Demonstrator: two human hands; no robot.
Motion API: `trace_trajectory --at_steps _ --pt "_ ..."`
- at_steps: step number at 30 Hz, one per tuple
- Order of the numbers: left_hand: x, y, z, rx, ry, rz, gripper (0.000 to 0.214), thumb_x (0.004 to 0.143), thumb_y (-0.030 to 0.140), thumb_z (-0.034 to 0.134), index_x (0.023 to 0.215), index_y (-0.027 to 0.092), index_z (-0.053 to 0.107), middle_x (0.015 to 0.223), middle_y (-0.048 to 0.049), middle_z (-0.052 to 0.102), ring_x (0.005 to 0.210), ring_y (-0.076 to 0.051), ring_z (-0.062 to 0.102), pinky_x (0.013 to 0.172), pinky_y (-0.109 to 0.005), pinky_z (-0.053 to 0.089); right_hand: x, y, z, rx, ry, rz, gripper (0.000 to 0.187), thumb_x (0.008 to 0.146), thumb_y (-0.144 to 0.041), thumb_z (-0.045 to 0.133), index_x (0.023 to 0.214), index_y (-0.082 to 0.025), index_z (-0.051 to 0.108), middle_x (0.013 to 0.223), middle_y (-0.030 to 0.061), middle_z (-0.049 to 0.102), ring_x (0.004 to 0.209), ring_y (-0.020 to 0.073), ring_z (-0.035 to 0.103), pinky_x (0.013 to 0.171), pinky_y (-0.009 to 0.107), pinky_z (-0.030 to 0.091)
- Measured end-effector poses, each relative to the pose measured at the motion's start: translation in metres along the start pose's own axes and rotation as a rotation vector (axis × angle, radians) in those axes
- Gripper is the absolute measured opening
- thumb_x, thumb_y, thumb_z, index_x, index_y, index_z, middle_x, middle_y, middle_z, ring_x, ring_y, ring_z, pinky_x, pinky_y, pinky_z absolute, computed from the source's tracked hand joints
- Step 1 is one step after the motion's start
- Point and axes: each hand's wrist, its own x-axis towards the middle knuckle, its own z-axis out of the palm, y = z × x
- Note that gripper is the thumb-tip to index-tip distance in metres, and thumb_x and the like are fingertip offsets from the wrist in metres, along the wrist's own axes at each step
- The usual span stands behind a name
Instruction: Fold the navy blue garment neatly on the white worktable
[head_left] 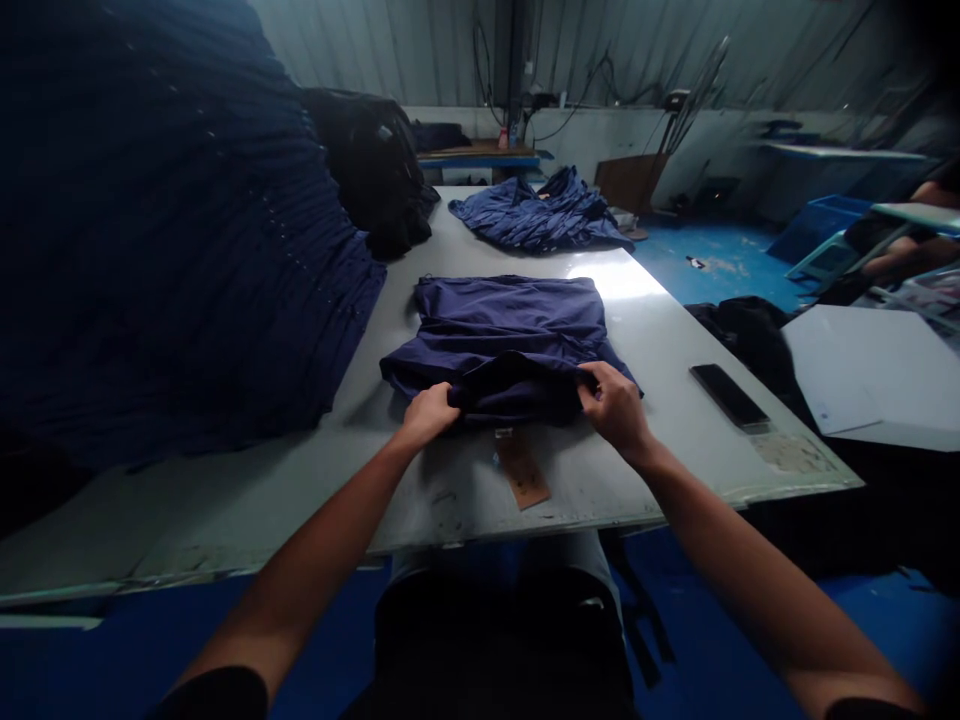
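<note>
A dark blue garment (510, 330) lies partly folded on the white table (660, 330) in front of me. My left hand (429, 412) is closed on the garment's near left edge. My right hand (613, 402) is closed on its near right edge, so both hands pinch the fold closest to me. A brown cardboard tag (523, 470) hangs from the garment's near edge and lies on the table between my hands.
A tall stack of dark blue garments (165, 240) fills the table's left side, with a black pile (375, 170) behind it. A crumpled blue garment (540, 212) lies at the far end. A phone (729, 396) rests right of my hands. A white board (870, 370) sits further right.
</note>
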Motion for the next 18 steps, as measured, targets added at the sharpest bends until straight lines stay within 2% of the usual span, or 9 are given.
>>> trace_trajectory --at_steps 1,3,5,7,9,10,12,15,18 --pt "0.002 -0.001 -0.006 0.005 0.028 -0.017 0.027 0.084 0.021 0.074 0.111 0.026 0.076 0.105 -0.0126 0.082 0.103 -0.035 0.077 0.084 -0.038 0.052 0.0 -0.002 -0.007 -0.026 0.028 -0.03 0.026 0.105 -0.031 0.059 0.123 -0.026 0.077 0.121 0.0128 0.081 0.115 0.0324 0.076 0.107 0.045 0.058" --pt "-0.001 -0.003 -0.017 -0.011 0.19 -0.017 0.009 0.092 0.023 0.068 0.098 0.026 0.074 0.095 -0.0119 0.08 0.095 -0.033 0.076 0.079 -0.037 0.047 -0.001 -0.003 -0.021 -0.085 0.067 -0.047 0.028 0.107 -0.03 0.057 0.128 -0.028 0.075 0.124 0.0123 0.081 0.118 0.0315 0.076 0.11 0.043 0.057" --pt "-0.011 -0.006 -0.022 -0.04 0.32 0.026 0.012 0.099 0.03 0.063 0.089 0.026 0.069 0.086 -0.0096 0.076 0.087 -0.03 0.073 0.076 -0.036 0.043 -0.004 0.0 -0.029 -0.135 0.085 -0.025 0.032 0.107 -0.029 0.054 0.132 -0.028 0.074 0.127 0.0122 0.081 0.117 0.0304 0.077 0.108 0.041 0.058" --pt "-0.026 -0.009 -0.022 -0.069 0.309 0.119 0.018 0.099 0.038 0.067 0.086 0.026 0.063 0.082 -0.0058 0.071 0.082 -0.027 0.069 0.074 -0.034 0.041 -0.009 0.004 -0.03 -0.156 0.093 -0.023 0.035 0.107 -0.027 0.05 0.134 -0.027 0.073 0.129 0.0122 0.082 0.115 0.0295 0.079 0.103 0.039 0.06" --pt "-0.041 -0.012 -0.019 -0.115 0.222 0.241 0.017 0.096 0.039 0.07 0.089 0.026 0.061 0.085 -0.003 0.07 0.081 -0.024 0.066 0.074 -0.032 0.042 -0.015 0.007 -0.027 -0.145 0.109 -0.034 0.037 0.105 -0.026 0.049 0.133 -0.023 0.073 0.127 0.0124 0.084 0.106 0.0285 0.081 0.096 0.038 0.062" --pt "-0.048 -0.015 -0.017 -0.135 0.193 0.295 0.014 0.095 0.035 0.07 0.091 0.026 0.06 0.088 -0.0024 0.07 0.082 -0.023 0.064 0.075 -0.032 0.043 -0.017 0.008 -0.024 -0.129 0.127 -0.026 0.037 0.104 -0.026 0.05 0.133 -0.022 0.073 0.123 0.0123 0.084 0.098 0.0277 0.081 0.091 0.038 0.063" --pt "-0.059 -0.021 -0.017 -0.145 0.236 0.363 0.009 0.091 0.023 0.064 0.088 0.025 0.056 0.09 -0.0026 0.068 0.083 -0.022 0.062 0.077 -0.032 0.043 -0.022 0.008 -0.019 -0.083 0.151 0.012 0.037 0.102 -0.026 0.051 0.131 -0.02 0.074 0.114 0.0112 0.086 0.083 0.026 0.079 0.08 0.036 0.062" --pt "-0.061 -0.028 -0.023 -0.098 0.426 0.341 0.021 0.084 0.009 0.057 0.077 0.025 0.046 0.084 -0.0023 0.06 0.078 -0.021 0.057 0.076 -0.033 0.042 -0.023 0.007 -0.012 -0.022 0.106 0.049 0.036 0.1 -0.025 0.053 0.127 -0.02 0.076 0.108 0.0102 0.086 0.081 0.0262 0.078 0.079 0.036 0.061" --pt "-0.034 -0.019 -0.036 -0.14 0.481 0.22 0.02 0.082 0.007 0.063 0.082 0.025 0.053 0.081 -0.0002 0.06 0.077 -0.021 0.057 0.076 -0.033 0.042 -0.006 0.011 -0.003 -0.04 0.065 0.071 0.036 0.1 -0.027 0.055 0.126 -0.02 0.079 0.11 0.0121 0.086 0.09 0.0292 0.08 0.089 0.04 0.061"
